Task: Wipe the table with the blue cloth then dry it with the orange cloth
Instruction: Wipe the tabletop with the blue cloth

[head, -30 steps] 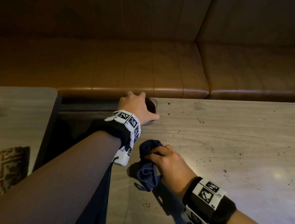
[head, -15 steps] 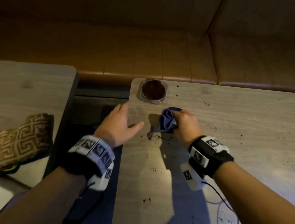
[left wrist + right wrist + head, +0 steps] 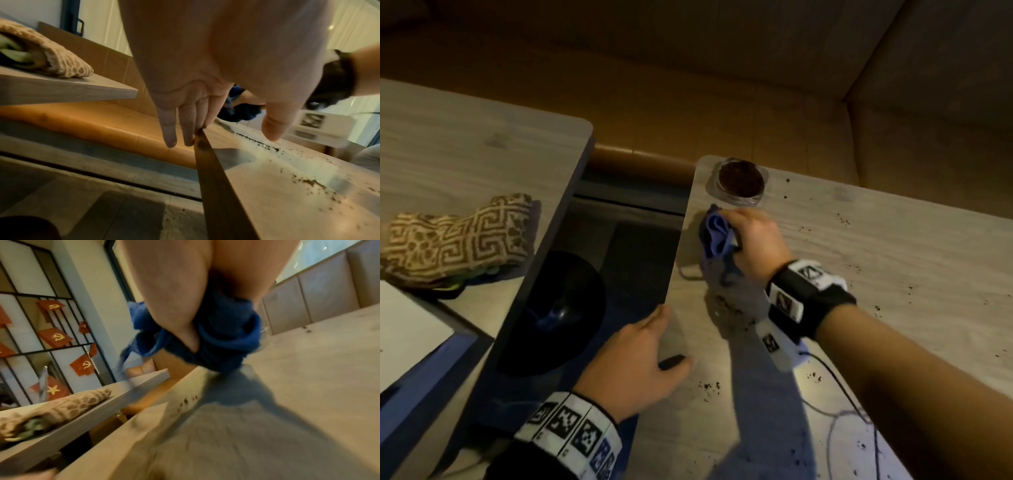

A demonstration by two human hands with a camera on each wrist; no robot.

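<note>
My right hand [image 3: 736, 236] grips the bunched blue cloth [image 3: 715, 236] and presses it on the pale wooden table [image 3: 876, 274], just in front of a glass dish of dark grounds [image 3: 739, 180] at the far left corner. Dark crumbs [image 3: 709, 387] lie scattered over the top. In the right wrist view the blue cloth [image 3: 226, 340] bulges out between thumb and fingers. My left hand [image 3: 671, 339] lies flat and open on the table's left edge, fingers [image 3: 170, 138] straight, thumb over the top, holding nothing. No orange cloth shows.
A second table [image 3: 465, 154] to the left carries a tan patterned knit bundle [image 3: 455, 236]. A gap with a dark round seat [image 3: 558, 308] separates the tables. A brown leather bench [image 3: 722, 102] runs behind. A thin cable [image 3: 835, 383] trails from my right wrist.
My left hand let go of the dish and drew back to the near left edge. My right hand carried the blue cloth forward to just in front of the dish.
</note>
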